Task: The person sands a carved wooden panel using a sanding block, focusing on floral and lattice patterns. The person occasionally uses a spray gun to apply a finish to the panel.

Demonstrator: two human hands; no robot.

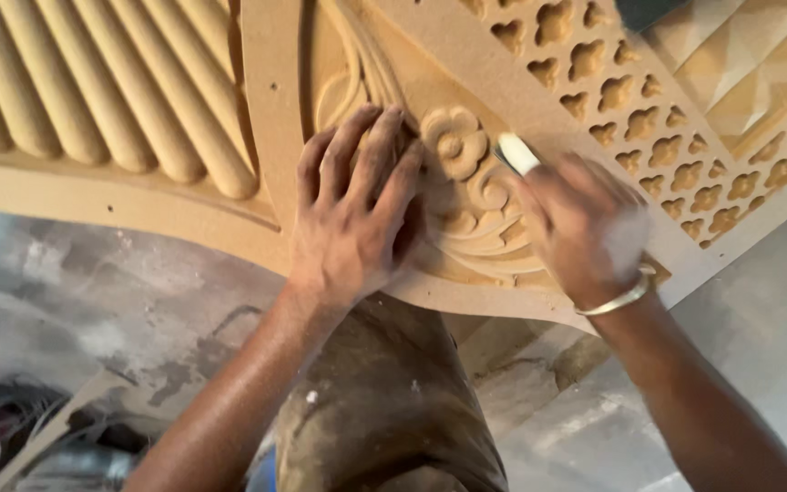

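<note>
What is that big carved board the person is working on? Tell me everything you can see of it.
The carved panel looks like tan, unpainted fibreboard. Its left part has rounded diagonal flutes, the middle a raised flower with scrolls, the right a lattice of small clover-shaped cut-outs. Its curved lower edge hangs over a dusty grey floor. The left hand lies flat on the carving; the right hand, blurred, holds a small pale piece against it.
</note>
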